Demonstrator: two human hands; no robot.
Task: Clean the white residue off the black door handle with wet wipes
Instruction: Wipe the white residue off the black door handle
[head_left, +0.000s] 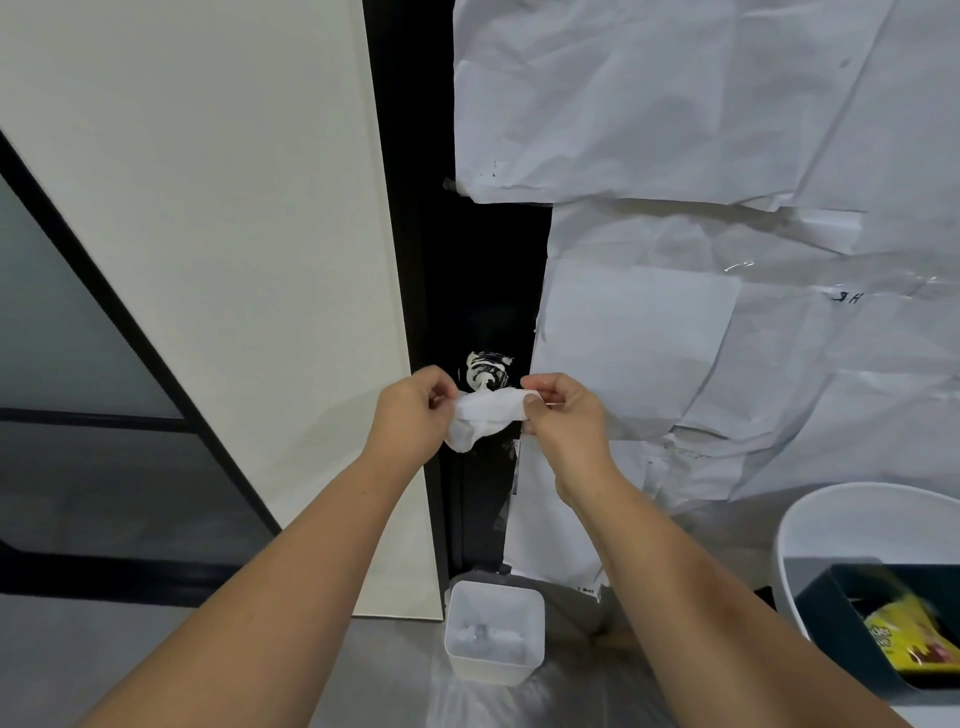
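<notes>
A white wet wipe (488, 413) is pinched at both ends by the left hand (410, 413) and right hand (563, 415), stretched just below the residue-smeared black door handle (487, 371).

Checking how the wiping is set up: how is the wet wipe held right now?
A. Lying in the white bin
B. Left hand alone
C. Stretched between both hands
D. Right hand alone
C: the left hand and right hand each pinch an end of the wet wipe, just below the white residue.

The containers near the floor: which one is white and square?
The small white bin below the handle; the round basin and dark tray sit right.
</notes>
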